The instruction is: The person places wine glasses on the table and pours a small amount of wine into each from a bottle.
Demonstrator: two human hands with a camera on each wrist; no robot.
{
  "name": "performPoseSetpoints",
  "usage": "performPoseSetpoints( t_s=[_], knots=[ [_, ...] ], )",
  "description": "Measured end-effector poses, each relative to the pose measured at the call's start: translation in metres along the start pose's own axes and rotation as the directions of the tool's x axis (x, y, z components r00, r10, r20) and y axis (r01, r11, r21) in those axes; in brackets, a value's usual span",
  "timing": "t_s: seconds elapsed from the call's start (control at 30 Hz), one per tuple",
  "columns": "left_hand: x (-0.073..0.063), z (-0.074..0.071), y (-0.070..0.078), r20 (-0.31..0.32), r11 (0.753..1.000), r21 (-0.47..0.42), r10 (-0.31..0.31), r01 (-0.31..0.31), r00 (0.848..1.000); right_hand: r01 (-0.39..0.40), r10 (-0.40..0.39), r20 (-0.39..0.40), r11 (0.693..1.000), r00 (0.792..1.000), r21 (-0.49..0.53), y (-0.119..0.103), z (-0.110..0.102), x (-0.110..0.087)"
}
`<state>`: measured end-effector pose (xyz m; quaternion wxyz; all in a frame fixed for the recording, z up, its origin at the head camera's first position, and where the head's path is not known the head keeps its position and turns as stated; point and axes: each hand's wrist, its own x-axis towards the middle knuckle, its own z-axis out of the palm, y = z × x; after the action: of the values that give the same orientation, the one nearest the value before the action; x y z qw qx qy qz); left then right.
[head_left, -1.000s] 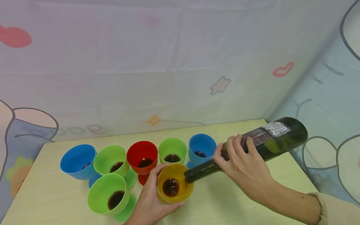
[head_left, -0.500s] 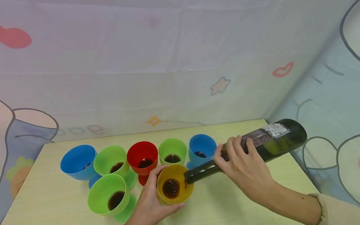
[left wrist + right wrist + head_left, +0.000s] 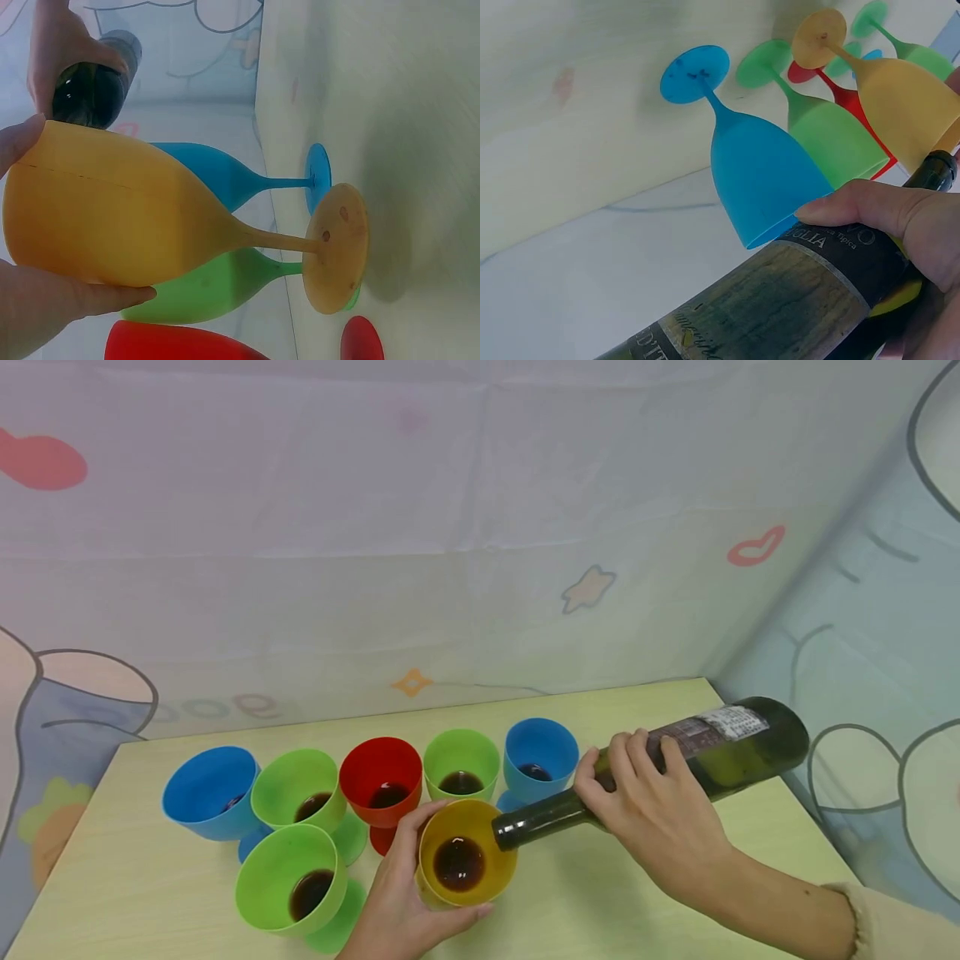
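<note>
My left hand (image 3: 408,893) grips a yellow goblet (image 3: 112,202) by its bowl, thumb on one side and fingers on the other. Dark liquid (image 3: 459,863) lies in the bottom of its bowl. A dark green wine bottle (image 3: 757,743) is held by my right hand (image 3: 660,810) around its neck and shoulder. The bottle slants down to the left, its mouth just over the goblet's right rim. No stream shows at the mouth. In the right wrist view the bottle's front label (image 3: 772,307) faces the camera, and the thumb lies along the shoulder.
Behind the yellow goblet stand a red goblet (image 3: 380,768), a green goblet (image 3: 461,756) and a blue goblet (image 3: 540,747). Left are another blue goblet (image 3: 206,793) and two green ones, near (image 3: 277,860) and far (image 3: 288,777). All hold dark liquid. A patterned cloth (image 3: 480,527) backs the table (image 3: 645,918).
The bottle's base has dropped, so the bottle slants less steeply. The thin dark trickle under its mouth is gone, and the liquid in the yellow goblet looks smoother. My left hand stays put.
</note>
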<state>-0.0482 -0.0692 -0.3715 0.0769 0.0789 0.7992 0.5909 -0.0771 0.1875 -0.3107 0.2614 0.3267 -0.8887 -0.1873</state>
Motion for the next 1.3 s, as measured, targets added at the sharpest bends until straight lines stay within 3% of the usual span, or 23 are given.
performPoseSetpoints(
  t_s=[0.3,0.53,0.7,0.87,1.1,1.2,1.3],
  knots=[
    [-0.001,-0.001,0.004,0.004,0.998,-0.045,-0.042,0.042,0.999,-0.051,0.049,0.023,0.993,0.999,0.102,0.0,0.006,-0.003],
    [-0.002,-0.003,0.009,0.007,0.995,-0.076,-0.069,0.069,0.998,-0.121,0.102,0.094,0.967,0.99,0.225,-0.003,0.011,-0.007],
    [-0.004,-0.007,0.013,-0.006,0.991,-0.125,-0.051,0.049,0.999,-0.186,0.159,0.118,0.946,0.98,0.266,-0.001,0.015,-0.009],
    [-0.007,-0.016,0.023,-0.041,0.992,-0.123,-0.022,0.016,0.999,-0.246,0.213,0.138,0.916,0.967,0.317,0.005,0.02,-0.011],
    [-0.011,-0.035,0.041,-0.037,0.991,-0.133,-0.035,0.03,0.999,-0.304,0.261,0.159,0.867,0.952,0.395,0.017,0.025,-0.011],
    [-0.012,-0.046,0.047,-0.042,0.993,-0.12,0.003,-0.008,0.999,-0.344,0.289,0.19,0.833,0.938,0.434,0.022,0.029,-0.012],
    [-0.011,-0.059,0.052,-0.06,0.989,-0.114,0.082,-0.089,0.995,-0.386,0.314,0.225,0.794,0.922,0.471,0.025,0.033,-0.012]
  ],
)
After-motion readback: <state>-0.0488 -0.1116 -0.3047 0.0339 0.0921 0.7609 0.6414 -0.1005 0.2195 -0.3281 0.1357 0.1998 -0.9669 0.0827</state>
